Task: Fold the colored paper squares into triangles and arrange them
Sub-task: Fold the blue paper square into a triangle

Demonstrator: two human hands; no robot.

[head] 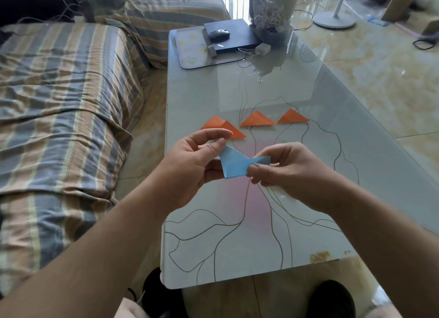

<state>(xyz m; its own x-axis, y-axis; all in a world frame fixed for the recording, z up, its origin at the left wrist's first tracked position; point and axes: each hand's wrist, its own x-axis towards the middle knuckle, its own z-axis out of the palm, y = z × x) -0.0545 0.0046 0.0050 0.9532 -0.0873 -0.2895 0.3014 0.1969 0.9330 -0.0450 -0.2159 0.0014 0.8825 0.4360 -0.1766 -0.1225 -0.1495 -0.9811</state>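
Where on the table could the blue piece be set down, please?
Bare glass lies right of the rightmost orange triangle, and between the row and the mouse pad. The near end of the table is free. Crowded: the far end around the laptop.

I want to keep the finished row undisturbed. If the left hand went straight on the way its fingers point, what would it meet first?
Probably the nearest orange triangle: the left hand, gripping the blue paper, has fingertips just short of it in the image. The hand seems raised, though, so it might pass above.
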